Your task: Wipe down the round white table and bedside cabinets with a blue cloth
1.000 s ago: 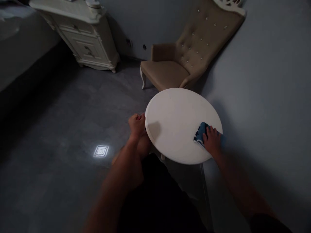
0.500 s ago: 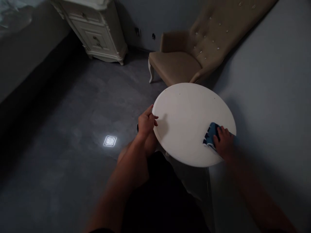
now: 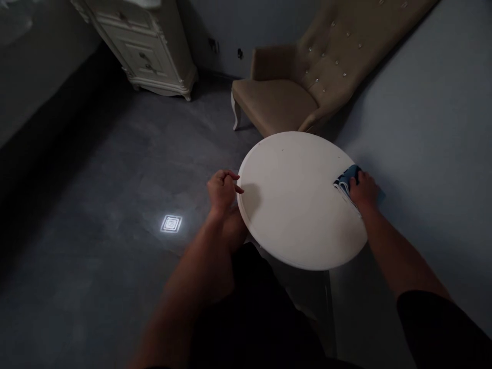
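A: In the head view, where is the folded blue cloth (image 3: 347, 177)?

B: At the right edge of the round white surface (image 3: 295, 205), partly hidden under the right hand (image 3: 364, 189), whose fingers are clamped on it.

A: And the left hand (image 3: 223, 190)?

B: Beside the surface's left edge; fingers curled, thumb and forefinger apart, contact indeterminable. Armchair (image 3: 279, 102) and cabinet (image 3: 154, 59) are cut off above.
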{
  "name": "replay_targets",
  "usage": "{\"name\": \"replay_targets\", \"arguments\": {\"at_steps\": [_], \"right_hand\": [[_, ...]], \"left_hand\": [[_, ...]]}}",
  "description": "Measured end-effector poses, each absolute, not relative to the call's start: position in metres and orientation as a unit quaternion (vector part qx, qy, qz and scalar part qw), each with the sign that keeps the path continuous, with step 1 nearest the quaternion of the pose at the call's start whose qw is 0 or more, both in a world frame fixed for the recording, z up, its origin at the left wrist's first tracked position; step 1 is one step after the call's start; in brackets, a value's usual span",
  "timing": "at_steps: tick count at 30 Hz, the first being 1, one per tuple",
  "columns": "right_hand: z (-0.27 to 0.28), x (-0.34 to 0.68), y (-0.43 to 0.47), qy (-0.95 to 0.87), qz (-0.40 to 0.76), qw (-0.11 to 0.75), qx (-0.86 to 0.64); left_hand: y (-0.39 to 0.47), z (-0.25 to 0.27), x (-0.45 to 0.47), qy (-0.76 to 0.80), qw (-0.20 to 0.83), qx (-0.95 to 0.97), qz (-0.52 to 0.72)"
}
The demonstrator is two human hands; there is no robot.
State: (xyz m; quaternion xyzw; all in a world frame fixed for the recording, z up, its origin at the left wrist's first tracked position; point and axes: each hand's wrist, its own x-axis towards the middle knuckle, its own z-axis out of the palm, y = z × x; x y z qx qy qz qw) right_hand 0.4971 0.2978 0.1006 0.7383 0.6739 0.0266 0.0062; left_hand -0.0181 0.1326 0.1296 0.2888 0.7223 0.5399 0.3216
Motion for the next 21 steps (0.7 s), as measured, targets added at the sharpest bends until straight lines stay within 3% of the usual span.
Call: {"name": "replay_targets", "arguments": {"at_steps": [6,12,16,21], "right_hand": [[0.107,0.481,0.249,0.689,0.044,0.012,0.723],[0.099,0.461,0.106,0.734,0.031,0.026,0.678],[0.09,0.443,0.017,0.773,-0.005,-0.019,0.634],[0.093,0.437,0.013,0.787,-0.022,-0.021,0.616]], "left_hand": [[0.133,0.122,-0.019,0.712,0.324,0.299,0.546],[0.126,0.124,-0.02,0.682,0.353,0.27,0.581],[0.12,0.124,-0.02,0.677,0.382,0.233,0.584],[0.119,0.12,-0.019,0.687,0.39,0.218,0.573]]}}
